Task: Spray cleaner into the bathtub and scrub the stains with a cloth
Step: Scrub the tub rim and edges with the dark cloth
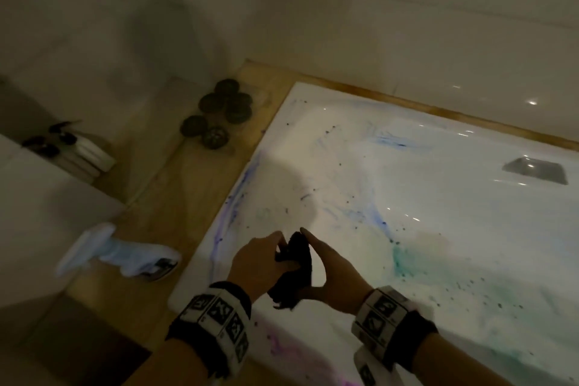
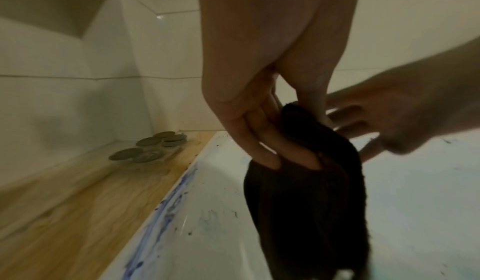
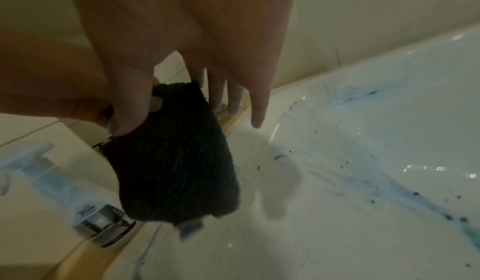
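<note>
Both bare forearms wear black wrist straps (image 1: pixel 216 320) carrying white bands (image 1: pixel 380 310) printed with square black-and-white marker patterns.

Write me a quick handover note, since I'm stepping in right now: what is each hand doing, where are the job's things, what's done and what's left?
Left hand: fingers curled round the dark cloth, which hangs above the bathtub.
Right hand: fingers mostly straight against the cloth's other side; the right wrist view shows its thumb on the cloth.
Spray bottle: lying on the wooden ledge left of the tub.
Done: cannot tell whether cleaner has been sprayed.
Left: blue, green and purple stains and dark specks cover the tub; scrubbing is still to do.
</note>
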Demonstrator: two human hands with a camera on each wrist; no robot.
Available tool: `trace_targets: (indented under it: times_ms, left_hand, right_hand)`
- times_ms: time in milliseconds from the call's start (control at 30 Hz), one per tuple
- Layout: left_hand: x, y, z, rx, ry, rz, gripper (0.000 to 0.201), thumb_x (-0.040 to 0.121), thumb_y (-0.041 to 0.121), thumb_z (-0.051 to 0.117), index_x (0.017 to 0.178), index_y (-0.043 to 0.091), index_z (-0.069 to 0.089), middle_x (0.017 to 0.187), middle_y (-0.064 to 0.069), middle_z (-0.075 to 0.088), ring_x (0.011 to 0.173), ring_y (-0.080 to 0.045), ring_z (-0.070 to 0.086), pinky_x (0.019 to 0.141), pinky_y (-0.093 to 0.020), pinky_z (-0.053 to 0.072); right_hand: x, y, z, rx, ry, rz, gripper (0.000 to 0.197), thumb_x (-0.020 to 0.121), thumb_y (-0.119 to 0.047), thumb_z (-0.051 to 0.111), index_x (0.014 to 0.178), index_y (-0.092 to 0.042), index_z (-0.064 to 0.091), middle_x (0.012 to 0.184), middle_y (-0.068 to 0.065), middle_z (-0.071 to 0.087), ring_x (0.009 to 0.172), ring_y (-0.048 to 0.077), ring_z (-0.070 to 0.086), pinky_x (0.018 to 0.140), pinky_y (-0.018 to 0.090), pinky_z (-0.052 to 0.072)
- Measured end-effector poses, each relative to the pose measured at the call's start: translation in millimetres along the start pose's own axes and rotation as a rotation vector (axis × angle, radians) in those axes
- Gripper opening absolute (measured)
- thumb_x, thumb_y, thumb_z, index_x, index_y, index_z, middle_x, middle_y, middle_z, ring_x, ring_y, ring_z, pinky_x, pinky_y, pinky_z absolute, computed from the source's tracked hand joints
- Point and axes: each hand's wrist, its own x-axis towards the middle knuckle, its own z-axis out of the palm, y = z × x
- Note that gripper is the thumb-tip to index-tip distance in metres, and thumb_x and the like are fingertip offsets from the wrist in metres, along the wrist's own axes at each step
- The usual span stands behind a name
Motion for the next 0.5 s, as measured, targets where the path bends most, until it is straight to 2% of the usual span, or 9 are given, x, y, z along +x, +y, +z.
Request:
trace_targets:
  times_ms: [67,100,167,200,233,300,367,400,500]
  left_hand:
    - [4.6,-10.2,-7.6,0.187,0.098,0.038,0.036,0.083,0.051,0.055,0.094,0.016,0.054,0.087,0.006,0.049,0.084,-0.016,0.053,0.075,-0.023,0.039]
    - [9.2,-15.4,-10.0,0.245,0.164,0.08,0.046,0.077,0.059,0.05,0.094,0.017,0.059,0.094,0.006,0.044,0.089,-0.014,0.05,0.079,-0.023,0.036]
    - [19.1,-24.8,-14.0,0.129,0.193,0.127,0.057,0.065,0.065,0.039,0.086,0.017,0.063,0.091,0.008,0.044,0.083,-0.01,0.049,0.078,-0.022,0.033]
    - [22.9,-29.7,-14.4,-0.024,0.15,0.131,0.05,0.066,0.063,0.042,0.082,0.019,0.06,0.083,0.01,0.048,0.075,-0.006,0.049,0.074,-0.02,0.036]
    - [26.1,-31.9,-15.4,-0.153,0.101,0.129,0.035,0.073,0.055,0.051,0.08,0.021,0.056,0.075,0.011,0.051,0.068,-0.002,0.051,0.069,-0.017,0.039]
    - [37.2,-37.5,-18.8,-0.31,0.051,0.128,0.013,0.084,0.027,0.064,0.08,0.027,0.052,0.068,0.011,0.057,0.066,0.002,0.056,0.063,-0.012,0.043]
    - [49.0,-44.2,-25.0,-0.42,0.096,0.133,0.017,0.083,0.02,0.066,0.081,0.029,0.052,0.07,0.017,0.061,0.069,0.006,0.057,0.064,-0.008,0.042]
    - [57.2,-47.2,-28.9,-0.492,0.11,0.121,0.012,0.079,0.025,0.065,0.082,0.028,0.054,0.073,0.022,0.062,0.071,0.007,0.057,0.067,-0.007,0.042]
    - [75.1,-53.3,-32.2,-0.649,0.097,0.096,0.012,0.079,0.022,0.067,0.088,0.022,0.059,0.078,0.015,0.065,0.077,0.005,0.059,0.073,-0.008,0.044]
  right_hand:
    - [18.1,-5.3,3.2,0.021,-0.021,-0.01,0.102,0.076,-0.05,0.066,0.145,-0.03,-0.006,0.153,-0.007,0.016,0.14,0.014,0.021,0.113,0.025,0.016]
    - [27.2,-7.6,3.5,0.035,-0.027,-0.03,0.105,0.07,-0.064,0.06,0.145,-0.028,-0.004,0.152,-0.008,0.017,0.139,0.011,0.021,0.112,0.024,0.016]
    - [44.6,-9.2,1.1,0.092,-0.021,-0.047,0.117,0.053,-0.085,0.046,0.146,-0.026,0.006,0.147,-0.015,0.016,0.137,0.004,0.015,0.113,0.023,0.013]
    - [53.0,-7.3,-0.5,0.124,-0.009,-0.048,0.11,0.059,-0.08,0.054,0.146,-0.026,0.012,0.146,-0.014,0.018,0.137,0.004,0.015,0.113,0.024,0.014]
    - [61.1,-4.7,-3.3,0.144,0.01,-0.045,0.094,0.07,-0.061,0.065,0.145,-0.025,0.021,0.148,-0.011,0.023,0.138,0.008,0.021,0.112,0.025,0.018]
    - [76.7,-1.2,-11.3,0.137,0.016,-0.035,0.058,0.079,-0.029,0.072,0.127,-0.017,0.043,0.132,-0.003,0.05,0.12,0.015,0.049,0.105,0.029,0.036]
    - [88.5,-3.4,-17.6,0.162,-0.042,-0.017,0.045,0.078,-0.023,0.073,0.108,-0.024,0.041,0.099,-0.007,0.06,0.089,0.01,0.059,0.084,0.022,0.05]
    - [95.6,-4.8,-19.3,0.187,-0.071,-0.01,0.048,0.077,-0.022,0.074,0.108,-0.028,0.038,0.094,-0.009,0.06,0.085,0.009,0.059,0.079,0.017,0.05]
    - [114.1,-0.3,-19.5,0.268,-0.064,-0.01,0.045,0.074,-0.021,0.077,0.103,-0.038,0.047,0.099,-0.01,0.062,0.097,0.012,0.06,0.092,0.021,0.046]
